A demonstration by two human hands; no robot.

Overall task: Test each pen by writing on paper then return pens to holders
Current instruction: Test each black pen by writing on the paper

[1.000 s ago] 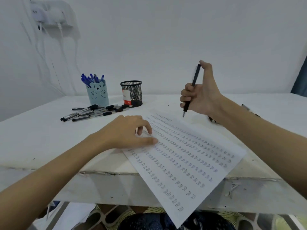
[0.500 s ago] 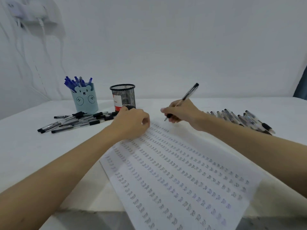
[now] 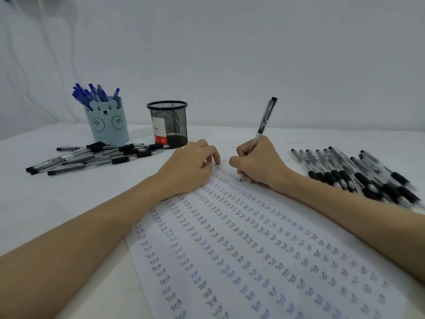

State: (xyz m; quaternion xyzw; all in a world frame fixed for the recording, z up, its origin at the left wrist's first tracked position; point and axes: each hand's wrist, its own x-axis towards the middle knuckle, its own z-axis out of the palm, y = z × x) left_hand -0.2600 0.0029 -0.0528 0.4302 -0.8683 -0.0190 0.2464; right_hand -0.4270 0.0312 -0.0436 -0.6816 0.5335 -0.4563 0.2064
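A white sheet of paper (image 3: 264, 249) covered in rows of the word "Test" lies tilted across the table. My right hand (image 3: 257, 162) grips a black pen (image 3: 265, 118), its tip down on the paper's far end. My left hand (image 3: 190, 166) rests on the paper's far left part, fingers loosely curled, holding nothing. A light blue bear holder (image 3: 108, 125) holds several blue pens. Beside it stands a black mesh holder (image 3: 169, 124) with no pens showing above its rim.
Several black pens (image 3: 92, 157) lie loose on the table in front of the two holders at left. Another row of black pens (image 3: 358, 176) lies at right, beside my right forearm. A white wall stands behind the table.
My right hand came down from the air and set the pen tip on the paper's far end. My left hand slid up the paper toward the far edge. The view moved closer.
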